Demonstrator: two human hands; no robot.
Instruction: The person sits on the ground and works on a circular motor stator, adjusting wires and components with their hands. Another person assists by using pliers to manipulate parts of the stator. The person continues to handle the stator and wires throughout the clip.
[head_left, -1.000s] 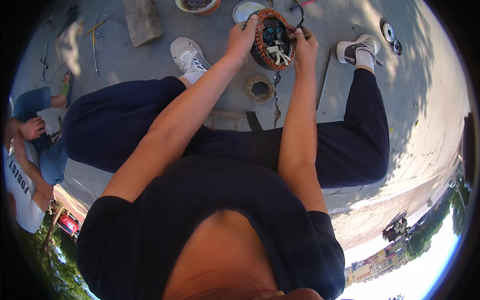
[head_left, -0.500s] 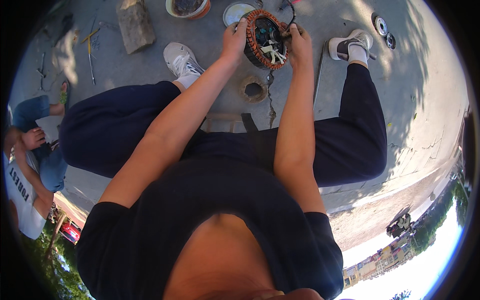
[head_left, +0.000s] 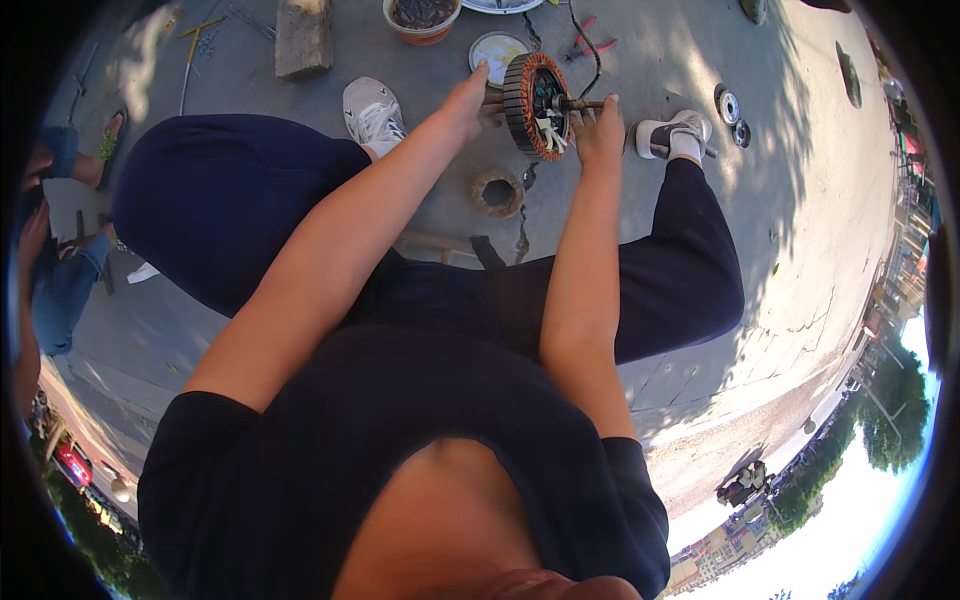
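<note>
I hold a motor stator (head_left: 518, 105) up in front of me, its orange copper windings ringing a dark hub with pale strips. A metal shaft (head_left: 580, 104) sticks out on both sides of it. The left end of this shaft is in my left hand (head_left: 466, 104), whose fingers are partly hidden. At the right end, the fingers of my right hand (head_left: 600, 132) close round the shaft. From that side a black cable (head_left: 598, 68) curves away upward. Below the stator, a thick brown ring (head_left: 497, 194) lies on the ground.
Beyond my hands are a tub of dark liquid (head_left: 424, 14), a round white lid (head_left: 488, 48) and red-handled pliers (head_left: 603, 46). A rough block (head_left: 304, 42) and a yellow-handled tool (head_left: 188, 62) lie left. Metal discs (head_left: 729, 105) are at right. Another person (head_left: 62, 295) sits at far left.
Both hands have moved from the stator's rim to the shaft ends. The stator has turned, showing more of its outer edge. The view has shifted, and more ground shows at the top.
</note>
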